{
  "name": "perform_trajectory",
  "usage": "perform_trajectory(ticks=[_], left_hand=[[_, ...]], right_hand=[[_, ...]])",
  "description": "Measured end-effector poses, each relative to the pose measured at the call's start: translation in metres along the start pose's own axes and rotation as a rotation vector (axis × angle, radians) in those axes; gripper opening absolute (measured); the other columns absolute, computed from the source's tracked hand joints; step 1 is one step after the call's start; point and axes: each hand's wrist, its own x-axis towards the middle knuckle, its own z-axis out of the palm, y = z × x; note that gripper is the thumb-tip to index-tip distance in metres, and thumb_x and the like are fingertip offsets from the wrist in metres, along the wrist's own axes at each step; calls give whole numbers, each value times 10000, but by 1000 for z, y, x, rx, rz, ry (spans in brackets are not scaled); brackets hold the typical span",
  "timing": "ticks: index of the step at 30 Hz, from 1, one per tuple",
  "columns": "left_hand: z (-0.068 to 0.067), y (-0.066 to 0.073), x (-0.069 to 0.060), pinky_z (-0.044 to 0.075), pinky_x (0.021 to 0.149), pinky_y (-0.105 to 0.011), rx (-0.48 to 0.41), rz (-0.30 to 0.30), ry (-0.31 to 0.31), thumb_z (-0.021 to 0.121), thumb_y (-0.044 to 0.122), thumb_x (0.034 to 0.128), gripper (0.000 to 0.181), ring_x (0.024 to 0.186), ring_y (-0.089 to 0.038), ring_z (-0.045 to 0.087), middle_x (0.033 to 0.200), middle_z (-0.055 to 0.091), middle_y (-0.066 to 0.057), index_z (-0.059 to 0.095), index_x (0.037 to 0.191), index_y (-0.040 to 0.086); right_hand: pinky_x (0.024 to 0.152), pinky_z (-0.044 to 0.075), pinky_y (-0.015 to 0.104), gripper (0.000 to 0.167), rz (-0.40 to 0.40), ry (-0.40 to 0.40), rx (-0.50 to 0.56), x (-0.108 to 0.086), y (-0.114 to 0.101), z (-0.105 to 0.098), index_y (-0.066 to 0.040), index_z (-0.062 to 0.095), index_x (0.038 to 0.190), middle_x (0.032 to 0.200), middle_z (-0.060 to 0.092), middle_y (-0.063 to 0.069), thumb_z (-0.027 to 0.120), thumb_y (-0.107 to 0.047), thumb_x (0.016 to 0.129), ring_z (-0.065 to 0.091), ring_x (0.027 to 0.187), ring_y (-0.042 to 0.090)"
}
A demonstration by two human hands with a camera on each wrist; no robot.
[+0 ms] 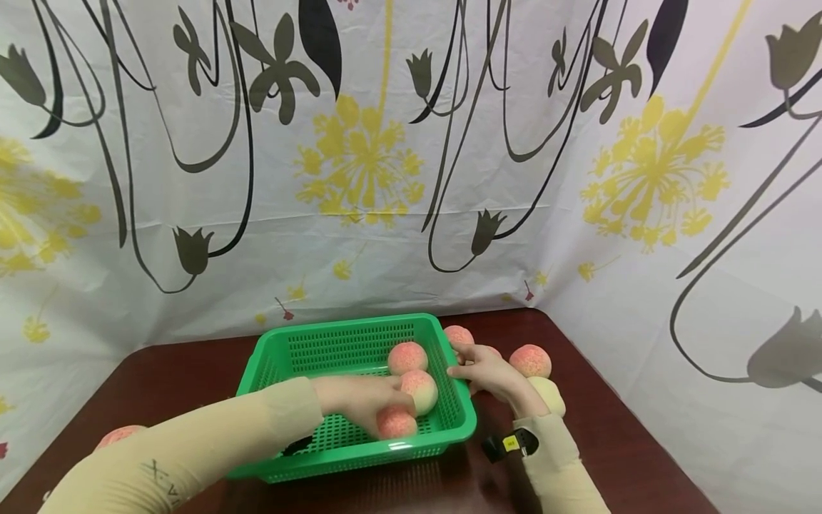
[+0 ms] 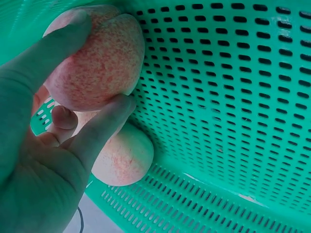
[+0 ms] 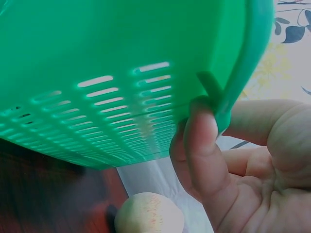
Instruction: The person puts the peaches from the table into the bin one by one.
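Observation:
A green plastic basket (image 1: 308, 457) has several peaches in its right part. My left hand (image 1: 369, 401) reaches into it and holds a pink peach (image 2: 97, 63) between thumb and fingers. Right beside that hand lies a yellow-and-pink peach (image 1: 420, 392), and another peach (image 1: 407, 358) sits behind it. At the basket's right side, my right hand (image 1: 489, 373) grips the rim (image 3: 257, 43), thumb on one side and fingers on the other.
Outside the basket to the right, on the dark red table (image 1: 616, 442), are more peaches, among them a pink one (image 1: 530, 361) and a pale yellow one (image 1: 549, 396). One peach (image 1: 118, 435) lies at the left, partly behind my sleeve. A patterned cloth (image 1: 359, 271) hangs behind.

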Motion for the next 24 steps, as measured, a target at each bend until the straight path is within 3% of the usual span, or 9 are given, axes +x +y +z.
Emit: perform_trajectory(ticks=[10, 16, 19, 22, 24], left_hand=[[-1, 2, -11, 444, 810, -229, -69, -36, -15, 762, 196, 820, 466, 979, -54, 465, 1223, 482, 43, 619, 1262, 237], [-20, 2, -26, 461, 786, -251, -138, -92, -25, 736, 169, 824, 590, 953, -97, 506, 1161, 516, 62, 548, 1380, 226], [-40, 0, -47, 470, 885, -311, -192, -152, 63, 719, 263, 873, 543, 1077, -136, 548, 1243, 535, 65, 541, 1385, 235], [-57, -8, -79, 473, 911, -376, -256, -236, 207, 700, 353, 899, 513, 1119, -183, 562, 1262, 545, 27, 551, 1374, 232], [-60, -17, -103, 489, 896, -407, -289, -298, 310, 682, 372, 912, 517, 1122, -256, 580, 1261, 545, -49, 547, 1377, 191]], right_hand=[[543, 559, 352, 650, -3, -2, -15, 3, -1, 5, 29, 312, 1494, 893, 566, 133, 629, -109, 943, 628, 603, 183], [549, 559, 356, 652, -2, 5, -24, 3, -2, 5, 23, 310, 1497, 903, 571, 140, 629, -104, 943, 632, 602, 196], [562, 564, 361, 655, 4, 6, -17, 3, -1, 4, 21, 299, 1502, 930, 570, 144, 624, -101, 946, 641, 627, 200], [575, 567, 367, 662, 17, 13, -11, 2, 1, 1, 18, 279, 1509, 950, 555, 150, 617, -99, 951, 640, 648, 198], [579, 568, 369, 665, 23, 20, -15, 1, 3, -1, 14, 273, 1513, 955, 552, 147, 615, -103, 954, 637, 650, 193]])
